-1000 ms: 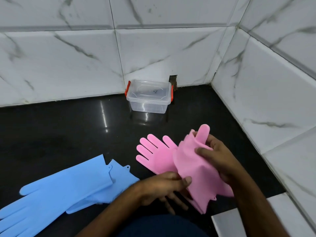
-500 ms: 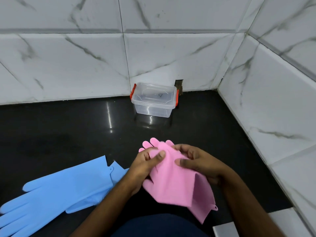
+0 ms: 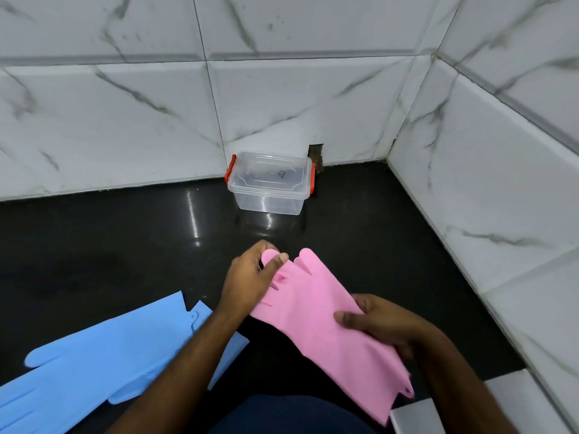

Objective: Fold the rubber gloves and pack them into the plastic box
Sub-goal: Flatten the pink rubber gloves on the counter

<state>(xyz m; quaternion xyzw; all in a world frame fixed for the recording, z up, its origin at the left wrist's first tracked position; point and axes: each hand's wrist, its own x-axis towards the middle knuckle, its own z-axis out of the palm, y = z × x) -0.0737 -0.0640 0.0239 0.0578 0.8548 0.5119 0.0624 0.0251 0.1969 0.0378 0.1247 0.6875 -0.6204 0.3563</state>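
Pink rubber fills the near part of the view: the pink gloves [image 3: 329,321] are held above the black counter [image 3: 109,245], well in front of the plastic box [image 3: 269,183], which serves as the landmark. They look like a pair laid one on the other, smooth and floppy, cuffs hanging toward the person, fingers pointing at the box. The right hand [image 3: 385,324] pinches the sheet at mid-length, thumb on top. The left hand [image 3: 250,280] grips the fingertips of the gloves, nearer the box.

My reading is that the folding of the pink pair is in hand: the stack is being squared up. The next move would call for bringing one end over onto the other.

Left of the box and much nearer the person, the blue gloves [image 3: 94,364] lie flat on the counter, not yet folded. The box itself stands against the tiled wall [image 3: 156,120], its lid on and red latches at each end, so it needs opening before anything goes in.
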